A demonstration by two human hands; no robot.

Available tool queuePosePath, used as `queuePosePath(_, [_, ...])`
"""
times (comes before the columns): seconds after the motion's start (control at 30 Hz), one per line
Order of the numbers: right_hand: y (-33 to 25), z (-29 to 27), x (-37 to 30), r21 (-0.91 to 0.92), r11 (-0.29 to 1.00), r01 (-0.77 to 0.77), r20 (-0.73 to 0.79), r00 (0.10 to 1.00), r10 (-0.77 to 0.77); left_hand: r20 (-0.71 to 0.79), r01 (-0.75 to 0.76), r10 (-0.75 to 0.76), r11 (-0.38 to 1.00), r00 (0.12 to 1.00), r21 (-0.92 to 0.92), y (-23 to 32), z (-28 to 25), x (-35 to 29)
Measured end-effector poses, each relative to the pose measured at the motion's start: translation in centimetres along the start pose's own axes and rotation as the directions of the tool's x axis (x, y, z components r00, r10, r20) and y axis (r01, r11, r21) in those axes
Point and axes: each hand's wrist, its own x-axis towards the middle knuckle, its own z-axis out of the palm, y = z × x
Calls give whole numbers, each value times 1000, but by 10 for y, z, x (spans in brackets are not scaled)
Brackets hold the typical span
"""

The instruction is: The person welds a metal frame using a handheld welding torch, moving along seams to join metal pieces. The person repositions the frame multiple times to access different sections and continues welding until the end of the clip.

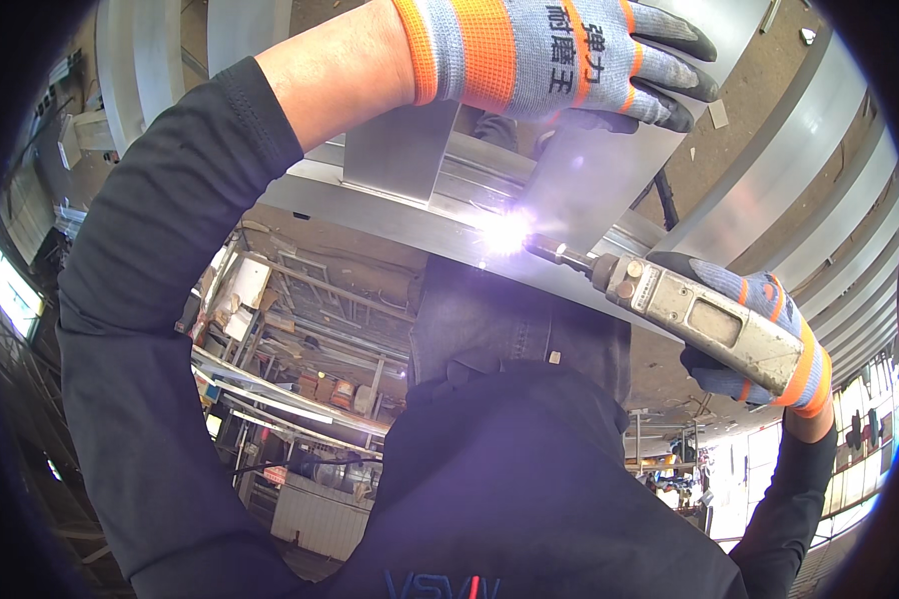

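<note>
My right hand (807,364), in a grey and orange work glove, grips a handheld welding gun (659,291) with a pale, worn metal body. The nozzle (559,252) points left, and a bright white-violet glare (505,234) burns at its tip, on a long metal rail (400,212). That glare hides the exact spot on the joint. At the top, my left hand (609,65) wears a matching glove with dark fingertips. Its fingers stretch out to the right, flat over a wide metal slat (594,170) that meets the rail. Another slat (395,150) joins the rail further left.
Several curved metal slats (769,170) fan out on the right, and others (155,60) stand at the upper left. Below the rail, to the left, is a cluttered floor with metal racks (320,285) and scraps. Bright windows (854,459) line the lower right.
</note>
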Motion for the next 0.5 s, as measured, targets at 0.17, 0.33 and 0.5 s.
queuePosePath(0.17, [10, 6, 2, -161, 986, 51, -77, 995, -64, 137, 108, -118, -226, 984, -968, -1, 0, 0])
queuePosePath(0.33, [7, 1, -1, -191, 981, 38, -35, 998, -46, 230, -29, -21, -999, 973, 31, -4, 11, 0])
queuePosePath(0.5, [10, -3, -6, -164, 986, 14, -21, 1000, -18, 171, -35, -32, -999, 985, 15, -4, 22, 4])
